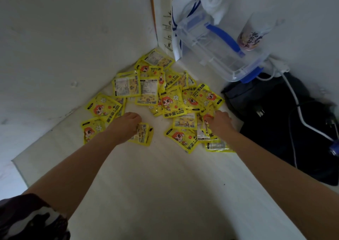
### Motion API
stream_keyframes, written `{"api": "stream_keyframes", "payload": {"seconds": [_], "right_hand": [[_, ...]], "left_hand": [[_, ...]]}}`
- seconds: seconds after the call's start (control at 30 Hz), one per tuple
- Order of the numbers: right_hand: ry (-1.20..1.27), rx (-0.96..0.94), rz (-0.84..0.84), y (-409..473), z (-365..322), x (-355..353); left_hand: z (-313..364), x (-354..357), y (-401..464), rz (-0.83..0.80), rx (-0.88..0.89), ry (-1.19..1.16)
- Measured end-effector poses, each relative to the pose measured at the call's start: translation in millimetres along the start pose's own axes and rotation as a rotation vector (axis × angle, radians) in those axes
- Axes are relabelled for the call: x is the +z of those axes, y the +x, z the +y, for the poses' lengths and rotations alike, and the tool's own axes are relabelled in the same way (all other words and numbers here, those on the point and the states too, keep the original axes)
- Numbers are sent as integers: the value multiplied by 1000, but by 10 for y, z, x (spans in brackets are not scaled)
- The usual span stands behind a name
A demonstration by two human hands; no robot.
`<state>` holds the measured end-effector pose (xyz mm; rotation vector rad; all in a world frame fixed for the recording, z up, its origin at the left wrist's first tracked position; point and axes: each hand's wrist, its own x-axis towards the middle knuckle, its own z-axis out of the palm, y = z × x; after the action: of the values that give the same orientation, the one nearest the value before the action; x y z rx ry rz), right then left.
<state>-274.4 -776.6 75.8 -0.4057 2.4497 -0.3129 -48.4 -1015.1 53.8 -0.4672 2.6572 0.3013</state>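
Now the left hand (126, 126) curls its fingers round one yellow packet (144, 135). It lies on the white mat (165, 184), just in front of the pile of packets (165, 96) in the corner. The right hand (221, 123) bends its fingers down into the pile's right edge; I cannot tell if it holds one. These packets look light, flat and a bit squishy, with shiny, slippery skins. Pinching one by a flat edge seems best, gently, so it does not tear. A clear box (220, 56) sits near.
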Motion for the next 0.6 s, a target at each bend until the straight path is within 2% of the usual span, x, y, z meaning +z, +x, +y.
{"api": "stream_keyframes", "payload": {"seconds": [0.33, 0.6], "right_hand": [[45, 141, -3, 114, -146, 108], [85, 175, -61, 143, -122, 76]], "left_hand": [[50, -30, 8, 11, -23, 112], [87, -95, -53, 28, -57, -41]]}}
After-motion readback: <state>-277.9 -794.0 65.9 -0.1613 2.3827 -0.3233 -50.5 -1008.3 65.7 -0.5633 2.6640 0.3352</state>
